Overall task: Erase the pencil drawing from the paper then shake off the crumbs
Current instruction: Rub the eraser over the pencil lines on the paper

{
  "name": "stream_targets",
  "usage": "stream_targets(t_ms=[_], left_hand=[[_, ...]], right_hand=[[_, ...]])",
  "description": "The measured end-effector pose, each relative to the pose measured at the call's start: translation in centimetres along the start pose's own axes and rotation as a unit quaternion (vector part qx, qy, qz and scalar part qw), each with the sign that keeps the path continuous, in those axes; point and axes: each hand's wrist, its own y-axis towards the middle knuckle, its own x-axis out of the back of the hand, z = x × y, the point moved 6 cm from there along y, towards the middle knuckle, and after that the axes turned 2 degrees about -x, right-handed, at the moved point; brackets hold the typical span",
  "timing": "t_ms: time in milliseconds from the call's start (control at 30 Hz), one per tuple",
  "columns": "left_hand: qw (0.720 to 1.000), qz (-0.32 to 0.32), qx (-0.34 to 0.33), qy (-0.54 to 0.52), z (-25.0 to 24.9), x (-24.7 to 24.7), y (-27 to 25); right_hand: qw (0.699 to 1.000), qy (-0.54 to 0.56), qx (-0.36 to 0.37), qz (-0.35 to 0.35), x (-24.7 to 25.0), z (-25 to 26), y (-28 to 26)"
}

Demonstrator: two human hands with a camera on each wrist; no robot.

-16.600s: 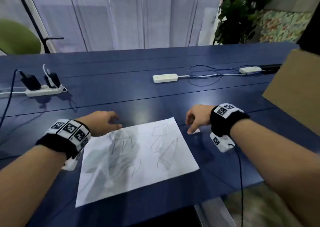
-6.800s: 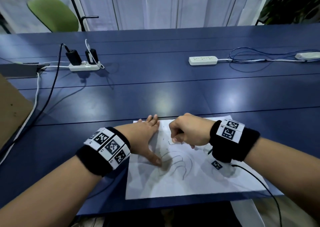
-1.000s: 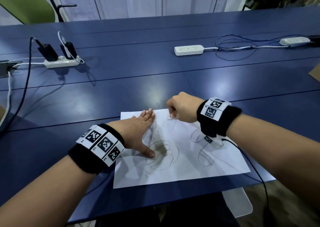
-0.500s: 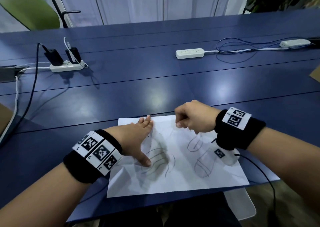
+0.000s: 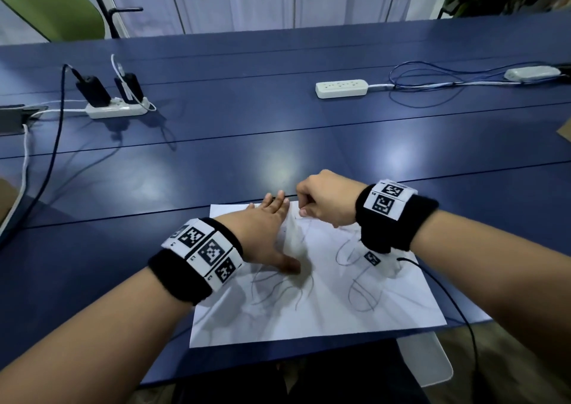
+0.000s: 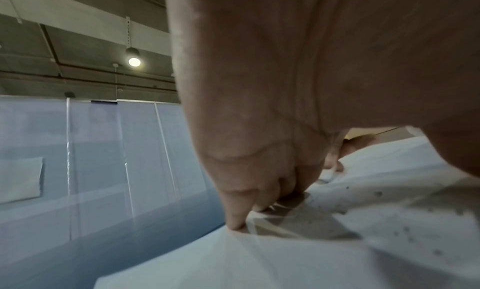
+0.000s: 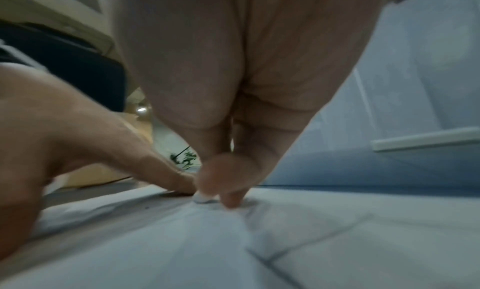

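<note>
The paper (image 5: 324, 295) is laid flat on the blue bench (image 5: 216, 162), close to its near edge, so that it can be rubbed against a hard surface. The left hand (image 5: 262, 233) is spread on it with straight fingers, at about 10 o'clock of the sheet, and holds nothing; it is judged to be placed there so that the sheet is not dragged or wrinkled by the rubbing. The right hand (image 5: 324, 199) is curled at about 12 o'clock of the sheet, and a small white eraser (image 7: 203, 198) is pinched in its fingertips (image 7: 231, 201) and pressed on the paper just beside the left fingers. The short grip near the eraser's tip probably gives more pressure. Pencil lines (image 5: 355, 295) are seen from the centre toward 5 o'clock, so much of the erasing is judged to be not yet done. Dark crumbs (image 6: 405, 229) lie on the sheet near the left hand; the shaking off is left for later.
</note>
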Motion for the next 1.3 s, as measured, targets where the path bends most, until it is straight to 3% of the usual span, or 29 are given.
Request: stream_targets(t_ms=[133,367,567,800,967,1167,1300], left_hand=[[1.0,0.005,-0.006,0.01,-0.1,0.1,0.1],[1.0,0.012,0.001,0.005,-0.2,0.1,-0.1],[1.0,0.014,-0.007,0.007,-0.2,0.1,-0.1],[1.0,0.006,-0.004,0.005,-0.1,0.1,-0.2],[1.0,0.018,-0.008,0.019,-0.2,0.1,-0.2],[1.0,0.004,-0.017,0.004,-0.3,0.3,-0.1],[0.998,-0.004,-0.05,0.032,-0.7,0.4,0.2]], right_hand=[[0.996,-0.049,0.043,0.057,-2.2,1.6,-2.1],[0.997,-0.074,-0.023,-0.008,0.0,-0.7,0.4],[0.996,-0.08,0.019,0.042,-2.7,1.5,-2.9],[0.995,-0.089,-0.05,-0.01,0.1,-1.5,-0.6],[0.992,-0.124,0.02,-0.013,-1.6,1.1,-2.4],[0.996,-0.04,-0.049,-0.06,0.8,-1.7,-1.7],[1.0,-0.022,-0.008,-0.019,-1.0,0.0,-2.6]])
